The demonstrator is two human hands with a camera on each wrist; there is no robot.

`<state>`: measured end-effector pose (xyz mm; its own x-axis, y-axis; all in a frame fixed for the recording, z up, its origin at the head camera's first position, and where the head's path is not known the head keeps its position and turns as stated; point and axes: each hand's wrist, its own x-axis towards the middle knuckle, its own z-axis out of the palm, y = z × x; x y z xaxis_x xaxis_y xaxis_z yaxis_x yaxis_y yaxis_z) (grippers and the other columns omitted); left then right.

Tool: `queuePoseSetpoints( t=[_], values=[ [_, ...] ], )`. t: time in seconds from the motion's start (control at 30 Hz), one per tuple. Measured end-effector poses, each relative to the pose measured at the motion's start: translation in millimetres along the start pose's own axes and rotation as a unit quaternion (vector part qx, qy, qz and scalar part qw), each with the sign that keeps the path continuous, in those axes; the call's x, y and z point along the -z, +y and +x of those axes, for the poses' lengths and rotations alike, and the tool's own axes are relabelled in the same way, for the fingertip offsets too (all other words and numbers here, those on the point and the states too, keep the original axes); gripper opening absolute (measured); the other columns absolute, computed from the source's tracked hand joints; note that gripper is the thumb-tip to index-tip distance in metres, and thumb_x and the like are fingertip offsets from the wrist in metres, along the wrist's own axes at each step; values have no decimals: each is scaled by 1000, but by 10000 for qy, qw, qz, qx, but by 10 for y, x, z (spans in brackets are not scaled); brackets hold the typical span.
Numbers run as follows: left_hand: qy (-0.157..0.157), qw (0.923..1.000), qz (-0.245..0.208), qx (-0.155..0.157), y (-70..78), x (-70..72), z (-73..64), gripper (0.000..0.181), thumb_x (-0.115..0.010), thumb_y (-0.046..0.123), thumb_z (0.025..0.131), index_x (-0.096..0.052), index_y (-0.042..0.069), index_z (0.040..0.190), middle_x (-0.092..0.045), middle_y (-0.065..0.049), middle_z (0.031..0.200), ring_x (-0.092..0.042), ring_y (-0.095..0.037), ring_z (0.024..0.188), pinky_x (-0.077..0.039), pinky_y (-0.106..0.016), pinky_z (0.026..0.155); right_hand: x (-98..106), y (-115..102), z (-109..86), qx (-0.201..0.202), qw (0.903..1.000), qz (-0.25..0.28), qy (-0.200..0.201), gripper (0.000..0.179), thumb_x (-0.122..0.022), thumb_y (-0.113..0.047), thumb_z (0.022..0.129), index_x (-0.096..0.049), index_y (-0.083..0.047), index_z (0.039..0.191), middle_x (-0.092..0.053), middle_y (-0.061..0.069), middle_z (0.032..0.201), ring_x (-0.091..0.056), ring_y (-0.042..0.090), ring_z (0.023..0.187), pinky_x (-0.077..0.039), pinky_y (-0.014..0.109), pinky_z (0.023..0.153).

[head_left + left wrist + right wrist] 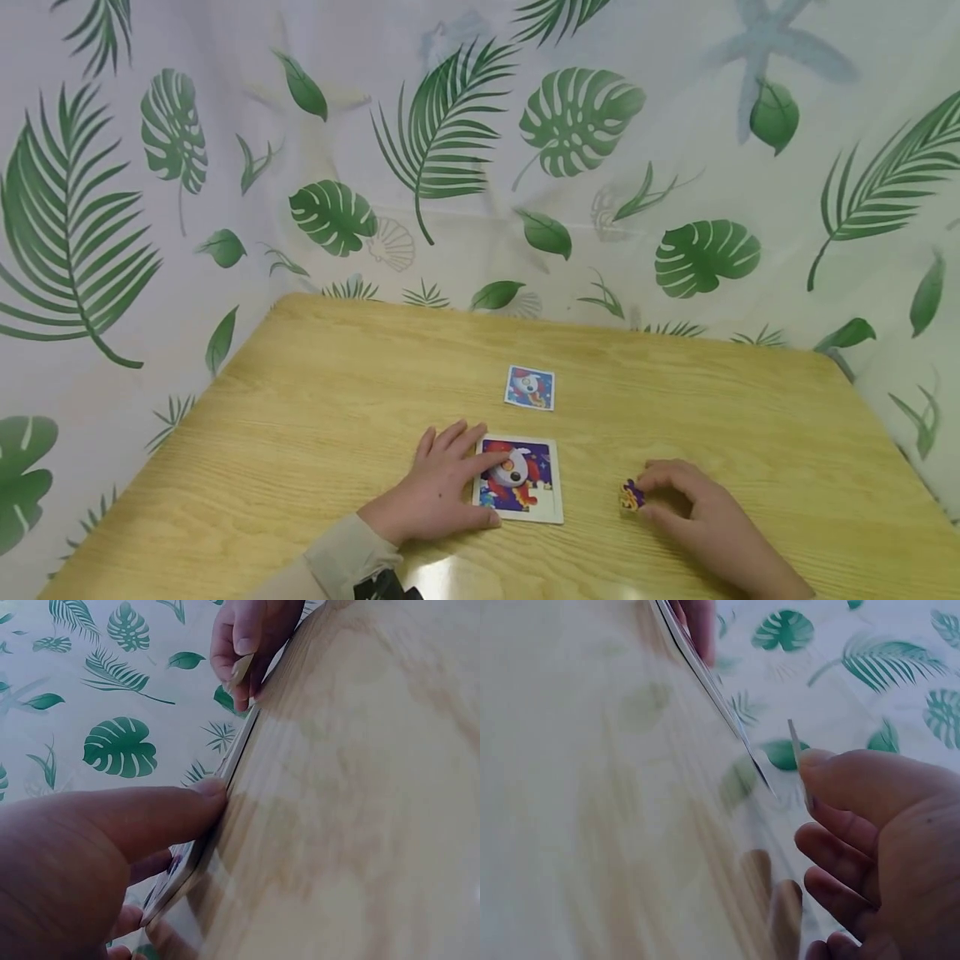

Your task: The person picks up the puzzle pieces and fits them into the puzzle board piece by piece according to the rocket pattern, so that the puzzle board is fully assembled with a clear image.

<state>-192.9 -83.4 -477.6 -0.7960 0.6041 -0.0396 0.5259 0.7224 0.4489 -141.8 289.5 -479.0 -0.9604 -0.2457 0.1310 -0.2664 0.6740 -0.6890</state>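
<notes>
A jigsaw puzzle in a white-edged square tray [557, 483] lies on the table, showing a white and red rocket on purple. Its lower right part is bare tray. My left hand [442, 492] rests over the tray's left side, fingers spread, with the index finger on the rocket and the thumb at the lower left edge. To the right of the tray, my right hand [701, 512] pinches a purple and yellow puzzle piece [630, 496] between thumb and fingers. The right wrist view shows this thin piece [795, 739] edge-on, held above the table.
Behind the tray lies a small square picture card [530, 388] with a similar rocket. Everything rests on a light wooden table [337, 400]. A white leaf-patterned cloth [465, 250] hangs along the table's back and sides.
</notes>
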Motion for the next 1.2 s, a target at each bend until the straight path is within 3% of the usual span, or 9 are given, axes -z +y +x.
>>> queuePoseSetpoints(
  t=[0.17,0.27,0.37,0.43,0.73,0.9,1.2],
  values=[
    [-33,10000,-40,-28,-3,5,11,80,-72,60,84,-45,34,154,-21,-8,167,-9,-34,153,0,-64,117,-227,-188,131,376,9992,125,62,17,-77,-32,91,-70,-35,107,-63,-3,129,-55,23,125,-33,12,102],
    [-47,10000,-34,-32,-8,-5,23,80,-72,61,84,-45,34,154,-20,-7,167,-9,-34,153,0,-63,117,-334,-280,202,376,9992,162,-13,17,-77,-32,91,-71,-33,106,-63,-1,131,-55,27,126,-39,29,108],
    [-47,10000,-6,-28,-12,-12,29,80,-71,62,84,-44,34,155,-20,-7,167,-8,-34,153,1,-63,117,-430,-362,270,295,9993,203,-114,17,-79,-33,90,-72,-31,105,-62,1,131,-54,29,127,-39,49,110],
    [-34,10000,-5,-22,-14,-13,29,80,-71,62,84,-44,34,154,-20,-7,167,-8,-34,153,1,-63,117,-491,-410,317,236,9994,194,-162,17,-80,-34,88,-72,-32,103,-62,1,130,-54,28,126,-37,56,109],
    [-15,10000,5,-12,-2,3,17,79,-71,62,84,-46,34,154,-20,-8,167,-8,-35,153,2,-63,117,-658,-560,455,240,9989,-123,-376,15,-82,-31,86,-69,-33,95,-58,-8,121,-49,21,120,-38,54,107],
    [-56,10000,-46,6,6,14,19,79,-71,61,85,-45,34,154,-19,-8,168,-7,-34,154,3,-63,117,-661,-590,466,378,9972,-503,-416,15,-81,-30,86,-68,-33,92,-56,-8,119,-49,21,116,-40,53,104],
    [-85,9999,-51,42,25,6,6,77,-70,58,87,-43,34,155,-19,-6,168,-7,-34,154,2,-64,117,-664,-599,430,180,9966,-633,-501,19,-82,-34,85,-68,-39,96,-54,-6,124,-48,23,121,-39,54,107]
  ],
)
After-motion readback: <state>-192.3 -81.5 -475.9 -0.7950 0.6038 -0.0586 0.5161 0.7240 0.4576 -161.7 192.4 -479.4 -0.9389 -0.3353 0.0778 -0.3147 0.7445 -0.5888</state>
